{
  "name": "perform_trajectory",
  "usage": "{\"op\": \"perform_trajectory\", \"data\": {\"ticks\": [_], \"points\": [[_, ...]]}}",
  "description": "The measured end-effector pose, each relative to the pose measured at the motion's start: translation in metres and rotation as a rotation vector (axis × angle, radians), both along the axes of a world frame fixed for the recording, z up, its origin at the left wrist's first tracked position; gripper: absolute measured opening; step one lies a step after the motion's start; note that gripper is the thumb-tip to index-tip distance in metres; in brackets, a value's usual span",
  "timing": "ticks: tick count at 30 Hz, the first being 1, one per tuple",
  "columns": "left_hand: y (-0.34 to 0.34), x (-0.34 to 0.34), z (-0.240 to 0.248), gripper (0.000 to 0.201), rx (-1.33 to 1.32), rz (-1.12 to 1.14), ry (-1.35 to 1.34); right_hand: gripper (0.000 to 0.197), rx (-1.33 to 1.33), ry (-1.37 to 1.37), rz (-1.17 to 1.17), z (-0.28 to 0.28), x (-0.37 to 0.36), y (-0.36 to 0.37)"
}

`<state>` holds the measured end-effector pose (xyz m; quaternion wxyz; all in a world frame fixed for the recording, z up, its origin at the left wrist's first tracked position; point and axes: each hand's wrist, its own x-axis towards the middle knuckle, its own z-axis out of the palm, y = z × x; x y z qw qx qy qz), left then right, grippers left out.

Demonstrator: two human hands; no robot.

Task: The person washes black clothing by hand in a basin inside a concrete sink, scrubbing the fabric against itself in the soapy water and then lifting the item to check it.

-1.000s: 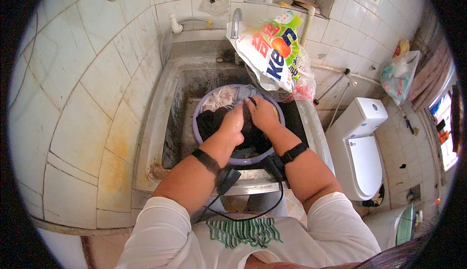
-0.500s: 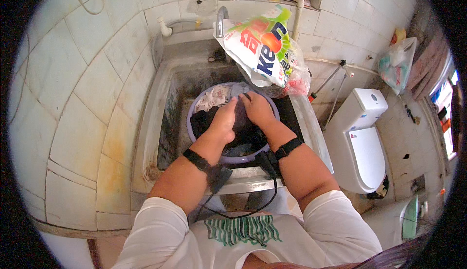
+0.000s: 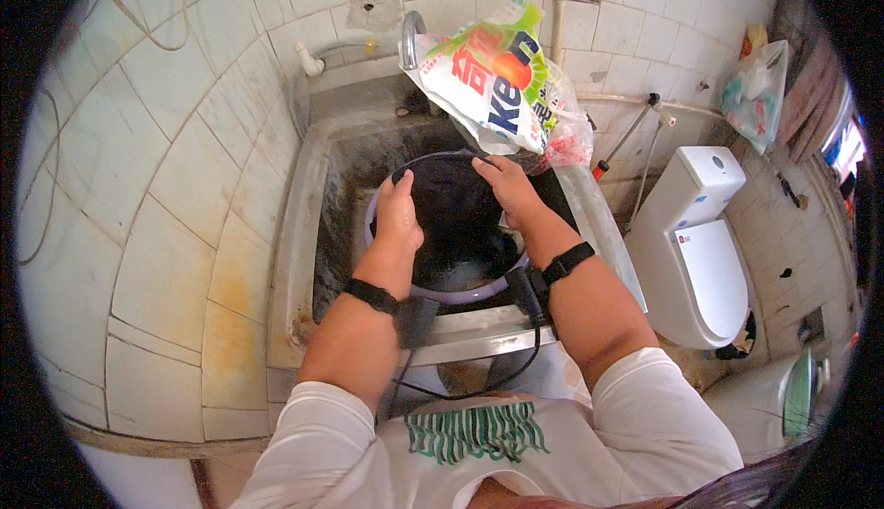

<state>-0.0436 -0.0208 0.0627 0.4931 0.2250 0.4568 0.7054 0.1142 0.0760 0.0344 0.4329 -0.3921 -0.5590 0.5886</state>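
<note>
We are holding the black cloth (image 3: 449,210) spread crosswise over the purple basin (image 3: 451,298), left hand (image 3: 399,214) and right hand (image 3: 512,190) each pinching one side.

A black cloth (image 3: 451,219), probably a garment, is spread wide over the round lavender basin (image 3: 453,297).

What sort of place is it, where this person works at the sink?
Most likely a bathroom, perhaps in a home: a white toilet stands at the right, the walls are tiled, and a sink holds a basin.
</note>
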Motion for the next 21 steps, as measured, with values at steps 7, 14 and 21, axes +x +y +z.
{"op": "perform_trajectory", "data": {"ticks": [7,14,21], "points": [[0.0,0.006,0.003,0.071,-0.017,0.016,-0.028,0.045,-0.153,-0.011,0.151,0.042,0.0,-0.034],[0.001,0.021,-0.01,0.029,-0.009,-0.258,0.026,0.036,0.775,-0.283,0.199,0.044,-0.024,-0.07],[-0.008,0.048,0.004,0.042,-0.029,-0.114,0.287,0.028,0.6,-0.647,-0.217,0.039,-0.021,-0.048]]}}
